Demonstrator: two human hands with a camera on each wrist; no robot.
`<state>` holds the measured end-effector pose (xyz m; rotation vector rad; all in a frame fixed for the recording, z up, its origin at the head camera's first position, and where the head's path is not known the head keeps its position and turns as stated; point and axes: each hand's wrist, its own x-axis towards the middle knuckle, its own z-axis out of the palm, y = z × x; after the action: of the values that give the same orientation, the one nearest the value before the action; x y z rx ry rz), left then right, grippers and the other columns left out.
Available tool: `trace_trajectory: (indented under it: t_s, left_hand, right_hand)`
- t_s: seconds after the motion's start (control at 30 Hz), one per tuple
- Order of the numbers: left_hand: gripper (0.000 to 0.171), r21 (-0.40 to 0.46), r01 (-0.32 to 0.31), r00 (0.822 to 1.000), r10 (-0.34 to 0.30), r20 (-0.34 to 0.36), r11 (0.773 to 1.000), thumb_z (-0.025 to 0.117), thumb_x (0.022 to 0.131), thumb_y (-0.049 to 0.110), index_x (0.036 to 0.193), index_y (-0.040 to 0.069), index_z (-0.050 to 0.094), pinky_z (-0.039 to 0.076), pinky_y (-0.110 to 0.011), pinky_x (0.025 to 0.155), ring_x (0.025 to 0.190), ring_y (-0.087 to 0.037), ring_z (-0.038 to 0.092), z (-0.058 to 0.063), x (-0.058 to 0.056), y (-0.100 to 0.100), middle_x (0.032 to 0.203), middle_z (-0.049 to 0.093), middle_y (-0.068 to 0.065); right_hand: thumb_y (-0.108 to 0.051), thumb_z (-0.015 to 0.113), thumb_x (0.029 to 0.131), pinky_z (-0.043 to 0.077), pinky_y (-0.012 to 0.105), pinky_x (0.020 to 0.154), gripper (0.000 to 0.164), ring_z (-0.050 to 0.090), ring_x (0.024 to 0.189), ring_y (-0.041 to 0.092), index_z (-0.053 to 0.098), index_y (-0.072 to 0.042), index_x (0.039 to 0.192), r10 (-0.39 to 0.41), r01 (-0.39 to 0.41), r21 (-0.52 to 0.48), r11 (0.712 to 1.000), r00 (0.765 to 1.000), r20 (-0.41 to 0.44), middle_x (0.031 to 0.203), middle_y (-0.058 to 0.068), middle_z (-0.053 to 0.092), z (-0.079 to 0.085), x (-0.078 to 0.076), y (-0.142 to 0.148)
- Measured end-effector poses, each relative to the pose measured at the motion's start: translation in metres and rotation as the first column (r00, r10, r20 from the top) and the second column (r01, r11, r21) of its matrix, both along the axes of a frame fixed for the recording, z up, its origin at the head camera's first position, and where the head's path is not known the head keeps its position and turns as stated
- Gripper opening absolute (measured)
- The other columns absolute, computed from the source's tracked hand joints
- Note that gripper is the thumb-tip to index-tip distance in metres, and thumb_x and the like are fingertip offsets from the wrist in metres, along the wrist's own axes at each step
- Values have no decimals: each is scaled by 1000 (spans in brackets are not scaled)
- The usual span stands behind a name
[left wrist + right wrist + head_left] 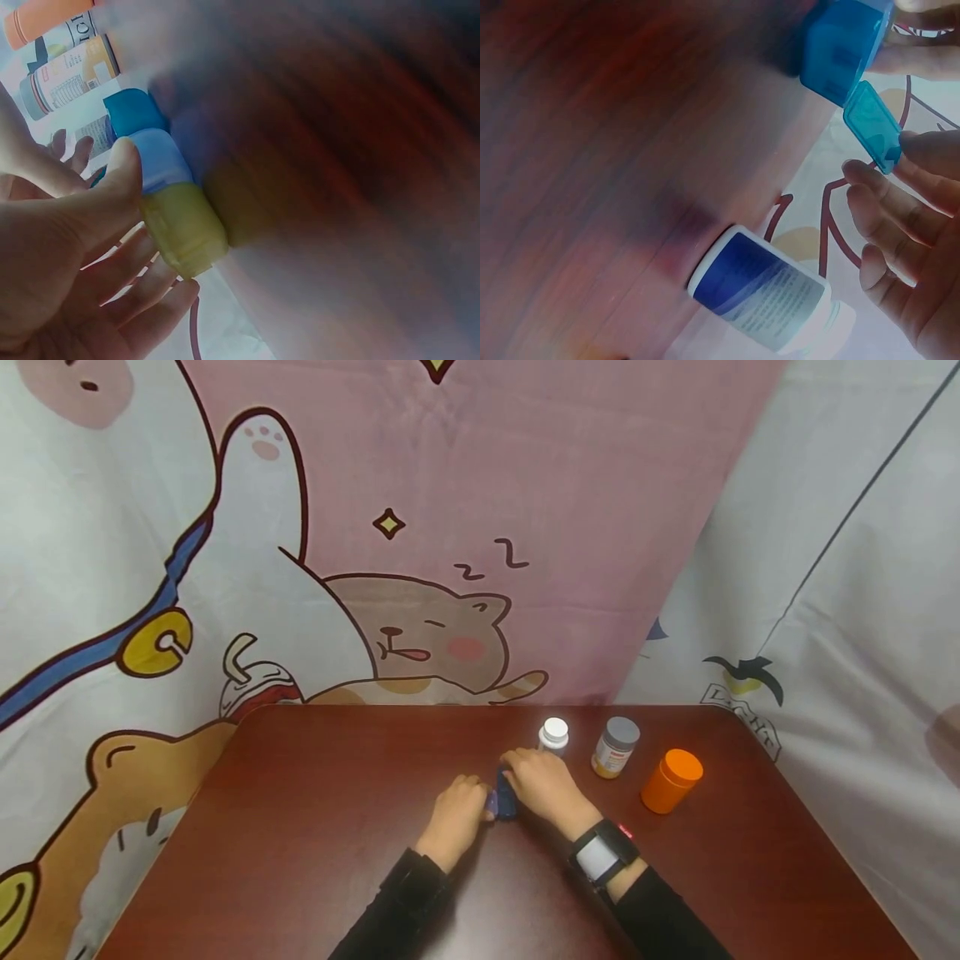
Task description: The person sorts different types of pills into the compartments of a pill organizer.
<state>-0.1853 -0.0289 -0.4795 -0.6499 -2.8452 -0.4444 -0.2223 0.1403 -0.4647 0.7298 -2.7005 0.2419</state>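
Observation:
A pill organizer stands on the table, with blue, purple-blue and yellow compartments in a row. My left hand grips it from the left, its thumb along the near side and fingers around the yellow end. In the right wrist view, the lid of the blue end compartment is swung up. My right hand holds that lid's free edge between thumb and fingertips. Just beyond the right hand is a white bottle with a blue-and-white label. The compartment's inside is hidden.
To the right on the brown table stand a grey-capped bottle and an orange bottle. A cartoon-printed cloth hangs behind the table's far edge.

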Motion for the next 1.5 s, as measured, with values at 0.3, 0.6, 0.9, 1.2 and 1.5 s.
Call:
trace_trajectory:
  t_s: [0.3, 0.6, 0.9, 1.2, 1.5]
  left_hand:
    - [30, 2, -3, 1000, 3, -6, 1000, 82, 72, 26, 94, 6, 75, 56, -34, 69, 83, -21, 61, 1, 2, 1, 85, 66, -4]
    - [29, -8, 7, 1000, -7, 18, 1000, 78, 74, 29, 95, 8, 75, 56, -34, 71, 86, -20, 60, 3, 0, 2, 88, 66, -3]
    - [30, -12, 6, 1000, -6, 13, 1000, 80, 72, 27, 96, 9, 75, 55, -34, 73, 86, -20, 61, 4, 1, 2, 89, 67, -2]
    - [30, -105, -34, 999, 31, -35, 994, 80, 71, 34, 95, 17, 76, 52, -33, 75, 86, -18, 63, 3, 0, -1, 87, 68, 2]
    - [32, -130, -37, 998, 29, -59, 991, 79, 71, 38, 96, 18, 76, 49, -30, 72, 84, -17, 63, -1, -3, 0, 87, 69, 3]
  right_hand:
    - [-24, 70, 90, 56, 41, 87, 33, 68, 103, 25, 65, -11, 120, -24, 24, -15, 1000, 999, 32, 112, 6, 71, 4, 18, 19]
    - [-28, 74, 86, 55, 39, 80, 33, 64, 91, 20, 68, -13, 114, 1, -1, -1, 1000, 992, -127, 102, 0, 70, 7, 31, 50]
    - [-30, 75, 85, 54, 46, 86, 37, 65, 100, 28, 68, -10, 115, -88, 90, 10, 996, 987, -131, 106, 6, 70, 17, 42, 94]
    - [-26, 79, 80, 54, 48, 77, 39, 64, 94, 31, 68, -5, 110, -166, 165, -18, 986, 971, -169, 103, 11, 70, 28, 51, 130]
    - [-23, 78, 79, 47, 56, 88, 45, 59, 106, 39, 65, -1, 117, -271, 268, -45, 962, 953, -133, 116, 20, 64, 40, 57, 166]
